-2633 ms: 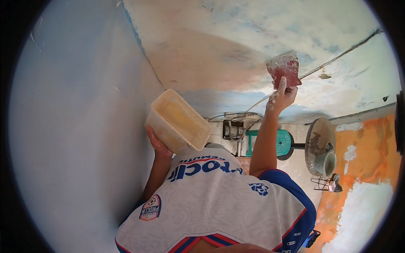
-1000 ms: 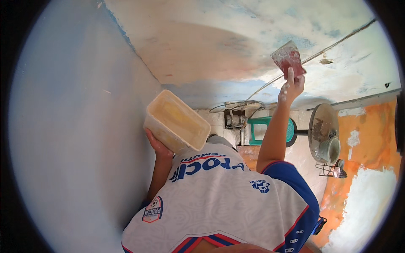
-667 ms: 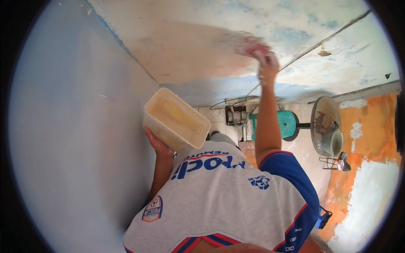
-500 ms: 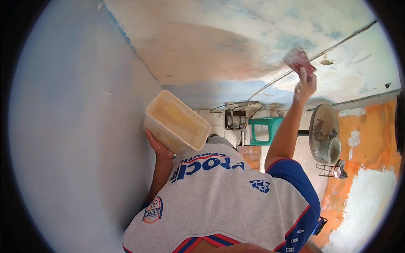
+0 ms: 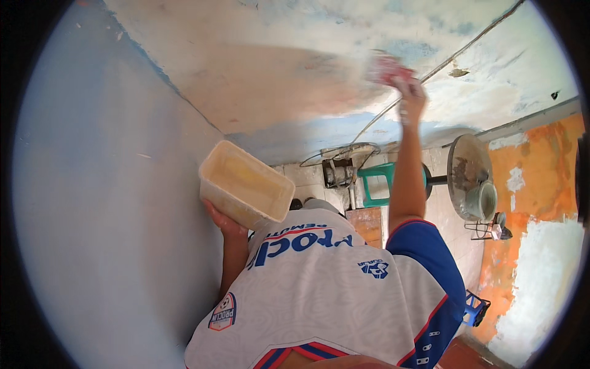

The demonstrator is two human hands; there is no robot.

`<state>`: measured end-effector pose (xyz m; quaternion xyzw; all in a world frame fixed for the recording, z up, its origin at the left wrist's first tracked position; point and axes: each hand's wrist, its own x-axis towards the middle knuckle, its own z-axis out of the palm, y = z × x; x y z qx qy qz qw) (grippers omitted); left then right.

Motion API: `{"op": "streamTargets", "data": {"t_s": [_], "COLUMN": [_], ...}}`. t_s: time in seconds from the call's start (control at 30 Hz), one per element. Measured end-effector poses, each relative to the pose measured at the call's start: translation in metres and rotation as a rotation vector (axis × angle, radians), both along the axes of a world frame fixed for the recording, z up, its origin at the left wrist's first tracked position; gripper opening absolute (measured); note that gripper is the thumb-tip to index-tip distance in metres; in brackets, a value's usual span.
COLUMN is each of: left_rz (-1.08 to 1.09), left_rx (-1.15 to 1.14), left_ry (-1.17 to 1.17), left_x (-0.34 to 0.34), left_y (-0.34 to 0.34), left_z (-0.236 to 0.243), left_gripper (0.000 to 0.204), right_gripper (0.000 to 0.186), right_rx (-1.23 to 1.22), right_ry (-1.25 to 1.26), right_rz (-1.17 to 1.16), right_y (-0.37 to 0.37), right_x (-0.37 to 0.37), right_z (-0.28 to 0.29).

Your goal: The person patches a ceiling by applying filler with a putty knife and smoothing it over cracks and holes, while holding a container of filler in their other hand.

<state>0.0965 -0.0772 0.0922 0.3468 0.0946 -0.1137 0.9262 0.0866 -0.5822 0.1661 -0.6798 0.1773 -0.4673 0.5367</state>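
My left hand (image 5: 224,218) is closed round the underside and near left corner of a cream rectangular plastic tub (image 5: 276,206). The tub is tilted, and a thin pale yellowish layer lies over its inside. With my right arm stretched out, my right hand (image 5: 412,101) grips a flat, broad reddish tool (image 5: 388,67) with a whitish edge. Motion blurs it, so I cannot tell whether it is a brush or a scraper. It is at the patchy beige, white and blue wall (image 5: 276,80); contact is hard to make out. Whitish smears mark my right hand and wrist.
A smooth bluish-grey wall (image 5: 104,197) runs close along my left. Beyond my right arm stand a green plastic stool (image 5: 375,184) and a round table (image 5: 464,160) with a bucket (image 5: 482,202). An orange wall (image 5: 541,166) with white patches is at the right, a blue stool (image 5: 475,309) below.
My right hand has swept left and slightly up along the wall with the reddish tool. The tub has shifted slightly left in view, still in my left hand; the whole view has shifted a little.
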Motion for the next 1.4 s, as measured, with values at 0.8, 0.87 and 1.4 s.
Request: {"op": "streamTargets", "data": {"t_s": [0.8,0.87,1.4], "left_rz": [0.020,-0.037,0.032], "left_rx": [0.064,0.045,0.112], "left_ry": [0.042,-0.016,0.045], "left_x": [-0.014,-0.013,-0.078], "left_y": [-0.008,-0.017,-0.103], "left_z": [0.002,0.004,0.018], "left_gripper": [0.079,0.080,0.078], "right_gripper": [0.019,0.020,0.020], "right_rx": [0.068,0.040,0.112], "right_ry": [-0.087,-0.075,0.082], "right_rz": [-0.180,0.019,-0.038], "right_y": [0.001,0.012,-0.080], "right_x": [-0.061,-0.042,-0.085], "right_z": [-0.009,-0.047,-0.020]}}
